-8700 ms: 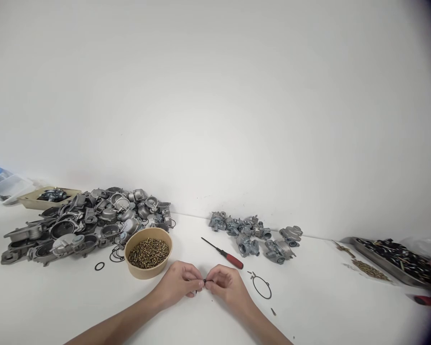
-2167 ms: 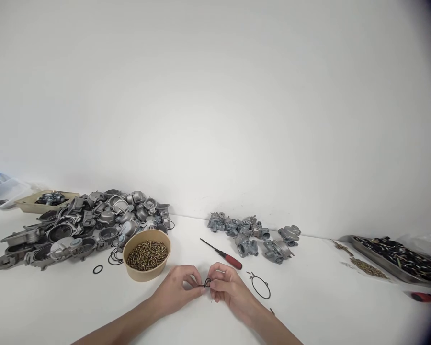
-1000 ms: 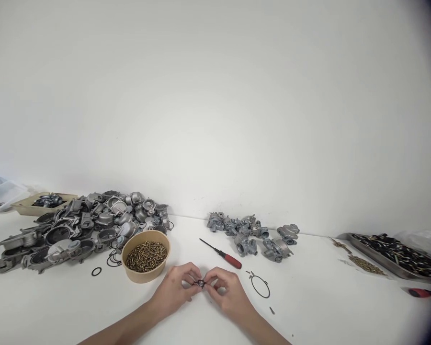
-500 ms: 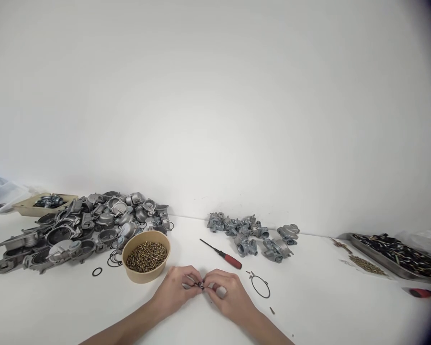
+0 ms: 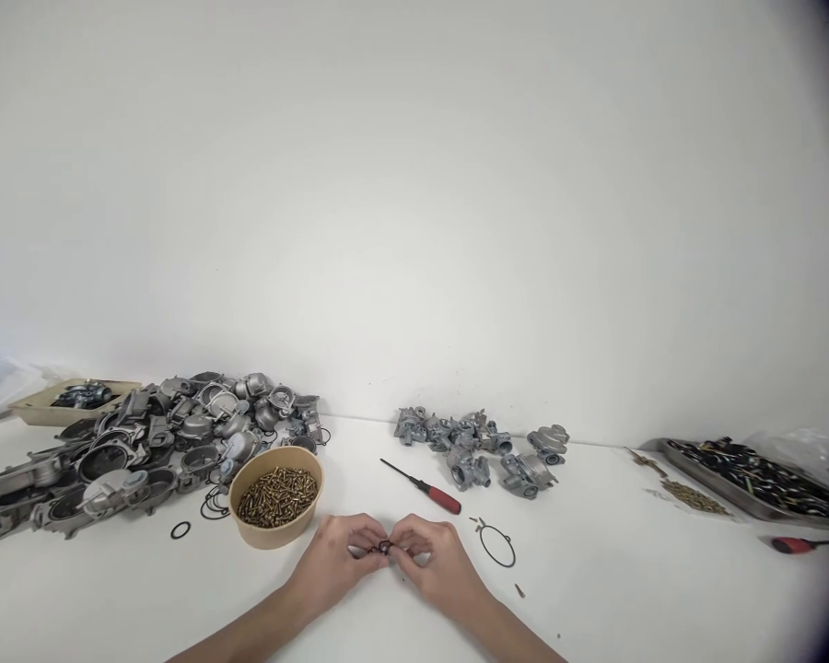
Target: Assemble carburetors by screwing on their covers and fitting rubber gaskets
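Observation:
My left hand (image 5: pixel 342 557) and my right hand (image 5: pixel 432 559) meet near the front middle of the table, thumbs and forefingers pinched. Between the fingertips is a small dark part (image 5: pixel 384 547) with a ring-like shape; the fingers cover much of it, and its kind cannot be made out. Left of my left hand stands a tan tub (image 5: pixel 276 532) full of brass-coloured screws (image 5: pixel 277 497). Beyond my hands lies a screwdriver (image 5: pixel 438 498) with a red handle, its shaft pointing back left. A black rubber gasket ring (image 5: pixel 497 547) rests right of my right hand, with several small screws about it.
A heap of grey metal bowl-shaped castings (image 5: pixel 172 442) covers the left side, some black O-rings (image 5: pixel 180 529) before it. Carburetor bodies (image 5: pixel 466 442) sit at the back middle. At right are a metal tray (image 5: pixel 753 502) of dark parts, a brass pile (image 5: pixel 694 497) and another red-handled tool (image 5: pixel 792 545).
The view has shifted slightly. Both hands stay together, and the small dark part between the fingertips has turned a little, showing more of its ring shape.

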A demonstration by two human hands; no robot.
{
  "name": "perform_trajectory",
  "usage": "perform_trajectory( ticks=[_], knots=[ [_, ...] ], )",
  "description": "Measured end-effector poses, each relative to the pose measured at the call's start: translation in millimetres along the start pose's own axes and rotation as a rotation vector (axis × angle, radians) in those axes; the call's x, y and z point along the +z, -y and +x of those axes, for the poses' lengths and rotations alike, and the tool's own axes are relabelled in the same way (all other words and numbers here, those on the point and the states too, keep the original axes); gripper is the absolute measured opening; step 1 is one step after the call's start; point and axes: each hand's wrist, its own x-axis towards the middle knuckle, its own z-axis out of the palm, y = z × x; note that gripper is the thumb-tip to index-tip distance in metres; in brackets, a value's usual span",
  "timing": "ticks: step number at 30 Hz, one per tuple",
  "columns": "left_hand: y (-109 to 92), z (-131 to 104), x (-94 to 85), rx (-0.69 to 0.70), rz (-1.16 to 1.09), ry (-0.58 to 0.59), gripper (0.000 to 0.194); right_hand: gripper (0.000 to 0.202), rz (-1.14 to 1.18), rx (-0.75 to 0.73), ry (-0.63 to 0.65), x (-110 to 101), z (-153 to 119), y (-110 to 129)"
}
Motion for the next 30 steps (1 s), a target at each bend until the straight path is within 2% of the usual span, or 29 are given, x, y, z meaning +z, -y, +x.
perform_trajectory(
  ticks=[4,11,17,22,25,30],
  knots=[
    [-0.8,0.2,0.4,0.024,0.052,-0.001,0.014,0.011,-0.006,-0.006,0.005,0.6,-0.3,2.6],
    [-3.4,-1.5,-1.4,0.072,0.193,-0.009,0.018,0.015,0.01,0.02,0.066,-0.8,0.6,2.7],
    [1.2,-0.6,-0.9,0.123,0.278,-0.056,0.018,0.01,0.063,0.087,-0.016,2.5,0.7,-4.9],
    [2.4,0.3,0.1,0.154,0.291,-0.066,0.018,0.008,0.2,0.169,-0.035,5.2,2.2,-10.2],
    [0.2,-2.2,-1.6,0.217,0.347,-0.021,0.022,0.001,0.279,0.202,-0.044,7.9,3.2,-9.4],
    [-3.2,-7.2,-5.1,0.32,0.499,-0.005,0.027,0.006,0.308,0.224,-0.043,12.7,4.6,-8.5]
  ],
)
